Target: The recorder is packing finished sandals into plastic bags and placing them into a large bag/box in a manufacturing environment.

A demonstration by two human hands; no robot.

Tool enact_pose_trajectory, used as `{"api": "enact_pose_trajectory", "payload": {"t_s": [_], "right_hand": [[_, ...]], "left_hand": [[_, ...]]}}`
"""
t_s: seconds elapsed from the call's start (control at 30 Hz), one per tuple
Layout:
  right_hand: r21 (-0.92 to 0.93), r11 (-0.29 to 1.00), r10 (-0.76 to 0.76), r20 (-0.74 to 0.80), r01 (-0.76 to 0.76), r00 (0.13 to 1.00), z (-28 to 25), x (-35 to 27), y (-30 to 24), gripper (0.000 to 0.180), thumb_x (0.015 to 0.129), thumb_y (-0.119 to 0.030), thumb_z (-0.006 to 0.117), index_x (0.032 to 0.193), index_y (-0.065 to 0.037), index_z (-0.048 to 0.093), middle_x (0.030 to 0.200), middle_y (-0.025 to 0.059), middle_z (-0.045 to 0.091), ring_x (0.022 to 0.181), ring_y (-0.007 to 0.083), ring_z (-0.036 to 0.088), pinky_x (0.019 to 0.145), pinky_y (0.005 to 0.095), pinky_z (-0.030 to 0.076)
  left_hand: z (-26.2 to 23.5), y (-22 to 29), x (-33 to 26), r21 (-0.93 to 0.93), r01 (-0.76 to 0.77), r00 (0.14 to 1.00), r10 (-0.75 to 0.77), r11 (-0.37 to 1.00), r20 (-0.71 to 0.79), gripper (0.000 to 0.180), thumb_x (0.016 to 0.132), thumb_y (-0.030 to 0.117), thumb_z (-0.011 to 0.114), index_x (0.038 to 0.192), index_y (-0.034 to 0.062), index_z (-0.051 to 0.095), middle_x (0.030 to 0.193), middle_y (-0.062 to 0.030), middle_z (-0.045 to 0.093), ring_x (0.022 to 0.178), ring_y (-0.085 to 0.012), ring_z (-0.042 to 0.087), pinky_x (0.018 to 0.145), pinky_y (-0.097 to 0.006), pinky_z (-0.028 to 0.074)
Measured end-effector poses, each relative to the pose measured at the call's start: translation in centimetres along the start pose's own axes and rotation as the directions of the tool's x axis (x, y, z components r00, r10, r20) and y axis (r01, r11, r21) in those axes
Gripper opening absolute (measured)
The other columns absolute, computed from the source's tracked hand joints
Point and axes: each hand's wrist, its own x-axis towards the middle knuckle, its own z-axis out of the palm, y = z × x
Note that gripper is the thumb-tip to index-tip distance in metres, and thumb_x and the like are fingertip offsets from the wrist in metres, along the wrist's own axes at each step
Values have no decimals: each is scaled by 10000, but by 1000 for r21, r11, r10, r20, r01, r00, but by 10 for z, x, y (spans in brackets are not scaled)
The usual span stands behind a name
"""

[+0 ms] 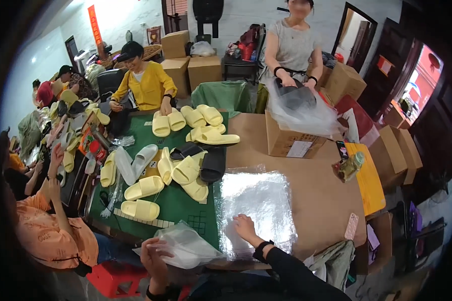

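My left hand (155,261) is at the near edge of the table, fingers closed on a frosted plastic bag (188,245). Whatever the bag may contain is hard to make out. My right hand (245,228) lies palm down with fingers stretched on a stack of shiny clear plastic bags (258,193). Beyond my left hand, several pale yellow slippers (140,210) are scattered over the green mat (193,226). Black slippers (213,165) and white slippers (144,156) lie among them.
A cardboard box (291,140) stands at the far side, where a person in grey (292,50) handles plastic bags. A person in yellow (148,90) touches slippers. A person in orange (55,236) sits left. A glass jar (350,167) and pink phone (351,226) lie right.
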Motion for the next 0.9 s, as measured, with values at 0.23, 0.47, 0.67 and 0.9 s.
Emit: {"api": "enact_pose_trajectory", "payload": {"t_s": [0.23,0.47,0.67,0.9], "right_hand": [[-195,941,316,224,-276,922,19,-52,4,343,783,-316,544,1117,-241,570,1251,117,426,1021,397,478,774,555,450],[-136,937,349,313,-321,883,28,-60,-24,505,805,-344,523,1233,-89,444,1251,193,427,1102,396,477,855,475,462],[0,955,278,342,-296,898,53,-72,-19,533,801,-320,500,1264,-70,410,1250,253,420,1072,434,493,902,482,427],[215,968,87,211,-133,974,93,-108,44,484,793,-292,526,1194,-30,461,1233,272,446,1070,447,487,903,485,405]], "left_hand": [[22,12,11,-108,4,998,2,994,59,330,989,234,306,1077,-25,492,912,-170,586,672,-187,610,509,-284,554],[105,40,26,-268,112,953,-27,957,303,380,987,244,327,1197,-55,432,1065,-175,559,906,-230,604,690,-352,567],[183,46,21,-281,-17,871,152,960,467,378,987,221,322,1233,-48,421,1106,-153,560,893,-236,616,754,-335,545],[186,-41,-36,-124,-467,456,359,875,814,364,867,27,464,1228,57,496,1139,-199,558,1000,-362,571,829,-376,474]]}}
